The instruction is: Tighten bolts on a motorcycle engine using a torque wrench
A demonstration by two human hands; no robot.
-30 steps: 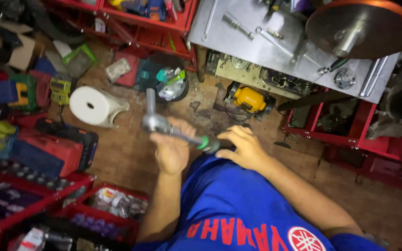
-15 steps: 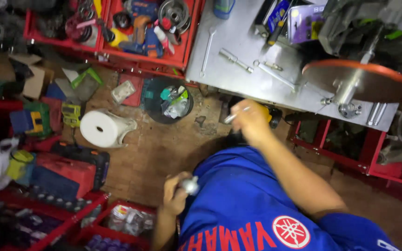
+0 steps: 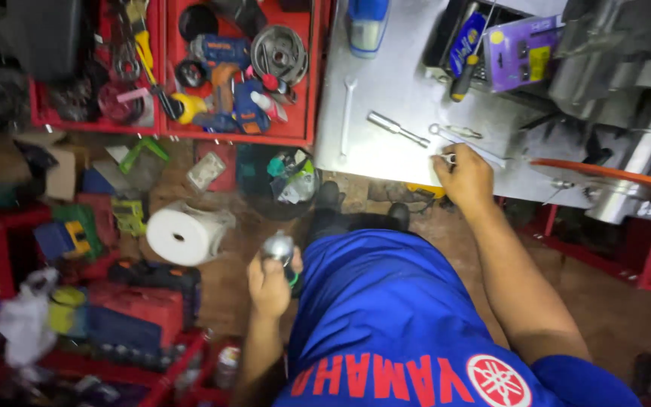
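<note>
My left hand [image 3: 269, 286] hangs low beside my blue shirt, closed around a ratchet-type tool with a shiny metal head [image 3: 278, 247] and a green handle. My right hand [image 3: 465, 177] reaches out onto the grey metal bench top [image 3: 386, 158], its fingers closed on a small metal part [image 3: 448, 158] near the bench's front edge. Just beyond that hand lie a socket extension bar [image 3: 397, 130], a wrench [image 3: 346, 105] and another thin metal tool [image 3: 457, 132].
Red tool trays [image 3: 307, 90] full of tools and parts stand at the back left. On the floor sit a white paper roll [image 3: 178, 235], a round bin of rubbish [image 3: 284, 181] and a red tool case [image 3: 141, 309]. An orange-rimmed disc [image 3: 612, 175] juts out at right.
My right hand let go of the ratchet and moved up onto the bench. My left hand dropped to my side with the tool. The view shifted toward the bench.
</note>
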